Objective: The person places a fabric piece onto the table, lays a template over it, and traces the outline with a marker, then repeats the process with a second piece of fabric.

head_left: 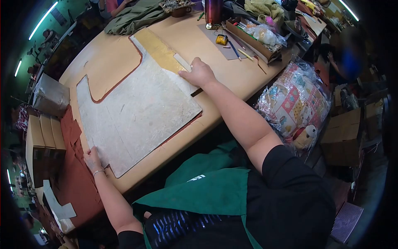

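Note:
A large grey pattern board with a curved cut-out lies flat on the table, with a yellow strip along its far right side. Dark red fabric shows as a thin rim under its near edge and along the curve. My left hand is closed on the board's near left edge. At the far right edge, my right hand grips the board with its thumb on top. The undersides of the fingers are hidden on both hands.
A tan table carries the board. Behind are dark green cloth, a tape measure, pencils and a cardboard tray. A plastic-wrapped bundle stands at the right edge. Red fabric and boxes are at left.

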Motion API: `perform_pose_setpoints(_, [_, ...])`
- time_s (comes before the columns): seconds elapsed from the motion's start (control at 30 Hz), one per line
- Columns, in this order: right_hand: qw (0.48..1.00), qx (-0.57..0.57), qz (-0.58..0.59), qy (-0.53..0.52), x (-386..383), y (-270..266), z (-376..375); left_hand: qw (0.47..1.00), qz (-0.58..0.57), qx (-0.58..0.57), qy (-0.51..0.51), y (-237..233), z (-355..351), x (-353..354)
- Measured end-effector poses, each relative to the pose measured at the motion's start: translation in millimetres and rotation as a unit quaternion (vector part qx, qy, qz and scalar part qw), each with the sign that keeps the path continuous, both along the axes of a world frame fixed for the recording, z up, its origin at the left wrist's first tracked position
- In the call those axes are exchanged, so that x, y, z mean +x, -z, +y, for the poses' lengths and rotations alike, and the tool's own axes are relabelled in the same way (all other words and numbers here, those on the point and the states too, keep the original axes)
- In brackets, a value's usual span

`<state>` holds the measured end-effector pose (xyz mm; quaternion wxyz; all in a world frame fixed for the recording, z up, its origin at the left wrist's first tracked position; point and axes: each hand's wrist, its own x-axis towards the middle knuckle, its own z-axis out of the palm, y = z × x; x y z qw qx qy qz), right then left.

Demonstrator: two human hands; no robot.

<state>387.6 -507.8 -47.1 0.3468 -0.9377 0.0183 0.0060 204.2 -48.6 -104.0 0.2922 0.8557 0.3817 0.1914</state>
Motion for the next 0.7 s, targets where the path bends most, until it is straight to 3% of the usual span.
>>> perform_pose_setpoints(0.03, [1.000,0.000,0.001,-0.009,1.7,-0.7,-1.0,0.997,-0.044,-0.069,0.005,13.7,19.1,1.9])
perform_pose_setpoints(0.1, [1.000,-0.001,0.002,-0.021,4.0,-1.9,-6.4,0.986,-0.101,-0.028,0.128,44.3,61.0,-8.9])
perform_pose_setpoints(0.17, [0.998,0.036,-0.026,-0.047,6.6,2.5,-13.5,0.961,-0.169,-0.156,0.155,33.5,45.6,-9.7])
perform_pose_setpoints(0.23, [0.995,0.076,-0.054,-0.047,11.8,6.4,-21.4,0.865,-0.233,-0.438,0.070,-24.9,-31.2,-16.2])
perform_pose_setpoints(0.27, [0.992,0.097,-0.068,-0.035,17.9,7.4,-29.2,0.922,-0.134,-0.279,0.233,-14.5,-4.6,-14.9])
perform_pose_setpoints(0.3, [0.989,0.119,-0.080,-0.025,22.5,9.0,-36.0,0.966,-0.122,0.086,0.212,12.8,5.3,-26.2])
perform_pose_setpoints(0.37, [0.992,0.064,-0.106,-0.021,27.0,8.4,-45.7,0.972,-0.076,0.101,0.198,10.3,-5.6,-26.8])
perform_pose_setpoints(0.47, [0.982,-0.081,-0.167,-0.021,32.9,26.2,-54.6,0.944,0.031,0.306,0.117,-5.9,-27.2,-25.0])
perform_pose_setpoints(0.6, [0.980,-0.102,-0.173,-0.011,25.4,24.5,-46.1,0.957,0.130,0.258,0.023,-16.4,-37.1,-23.8])
perform_pose_setpoints(0.7, [0.983,-0.087,-0.163,-0.009,23.2,22.1,-46.2,0.967,0.093,0.237,0.022,-14.9,-38.8,-24.9])
